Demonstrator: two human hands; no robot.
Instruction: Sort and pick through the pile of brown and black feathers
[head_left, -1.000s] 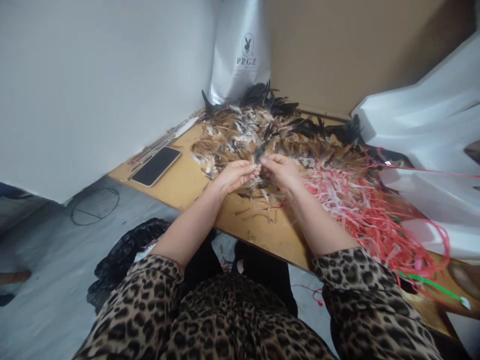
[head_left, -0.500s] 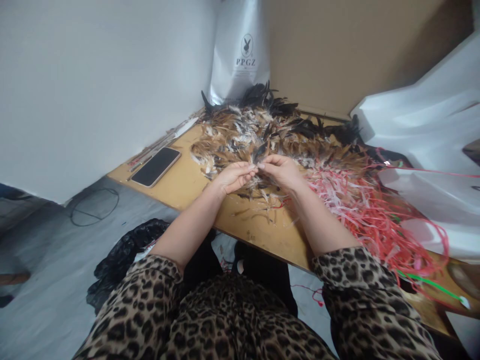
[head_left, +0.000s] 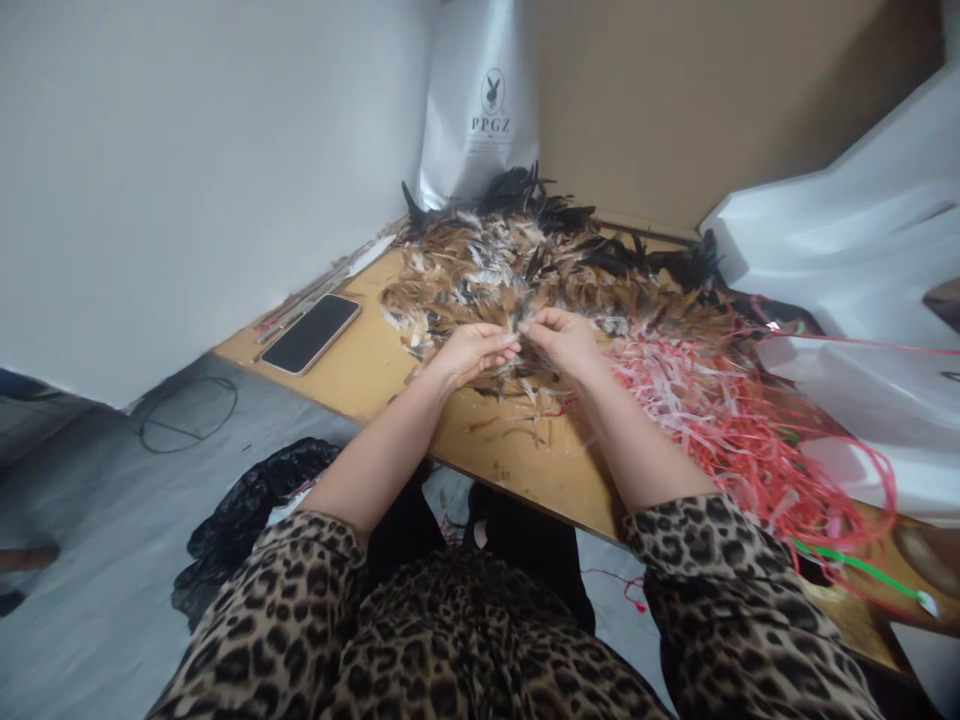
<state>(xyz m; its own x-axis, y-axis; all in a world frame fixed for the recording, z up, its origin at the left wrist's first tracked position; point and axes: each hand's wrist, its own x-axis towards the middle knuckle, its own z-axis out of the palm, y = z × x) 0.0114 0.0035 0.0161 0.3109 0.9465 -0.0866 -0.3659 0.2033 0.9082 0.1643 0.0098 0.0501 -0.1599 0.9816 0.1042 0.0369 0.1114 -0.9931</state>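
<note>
While the left hand (head_left: pixel 478 354) and right hand (head_left: pixel 564 342) pinch, a feather tuft (head_left: pixel 519 311) could slip

Though the contact is too small to read surely, both hands' fingers (head_left: pixel 495 345) seem pressed together on the feather tuft, at the near side of the feather pile (head_left: pixel 450 248) on the surface (head_left: pixel 382 365). A loosened pinch could drop it among lookalikes. Pink strands (head_left: pixel 750 450) spread to the right, near the right sleeve (head_left: pixel 675 535); if it snags one, they could drag across the pile. A phone (head_left: pixel 311 335) lies well apart at left.

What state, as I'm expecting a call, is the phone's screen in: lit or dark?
Dark: the phone's screen faces up, black, showing nothing lit.
</note>
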